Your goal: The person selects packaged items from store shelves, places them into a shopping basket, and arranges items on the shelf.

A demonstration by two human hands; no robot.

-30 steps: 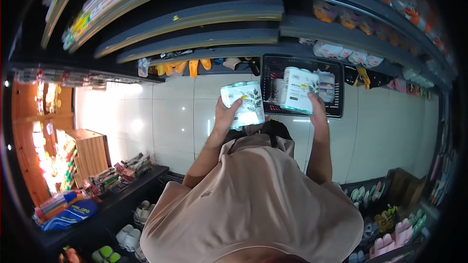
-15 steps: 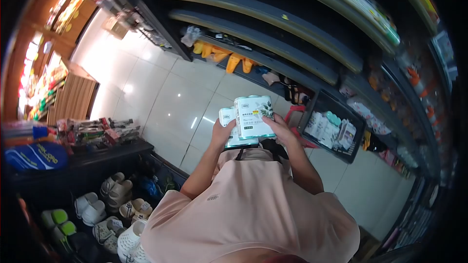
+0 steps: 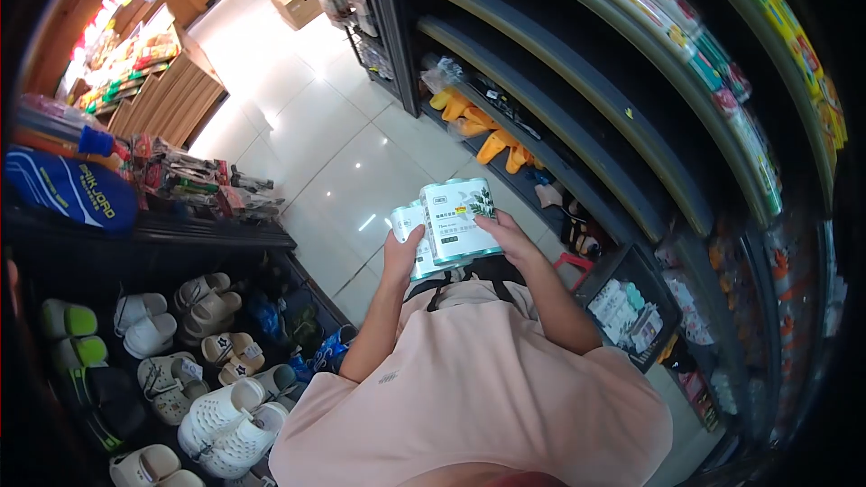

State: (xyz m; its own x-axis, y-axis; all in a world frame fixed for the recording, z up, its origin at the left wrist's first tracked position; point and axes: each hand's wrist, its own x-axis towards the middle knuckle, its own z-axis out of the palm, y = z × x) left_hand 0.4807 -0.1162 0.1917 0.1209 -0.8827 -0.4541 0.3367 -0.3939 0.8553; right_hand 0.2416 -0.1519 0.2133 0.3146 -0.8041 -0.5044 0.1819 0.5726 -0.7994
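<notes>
In the head view, the person holds two white packs in front of the shirt, above the tiled floor. The left hand pinches the rear pack by its outer side, with the thumb bent over the printed face and the other fingers mostly hidden behind. The right hand grips the front pack at its right side, thumb lying across the face near the leaf print; how its other fingers sit underneath is hard to tell. The front pack overlaps the rear one and covers much of it; whether the two touch cannot be told. Both packs have pale green edges, and the front one carries a small yellow mark beside the leaves.

Just beyond the right forearm, a dark basket stands on the floor with white packages inside and a red handle at its near end. Curved-looking shelves rise along the upper right, with orange slippers on the lowest level. On the left, white clogs and other shoes sit below a ledge that bears a blue bag. A cardboard box rests on the floor farther off.
</notes>
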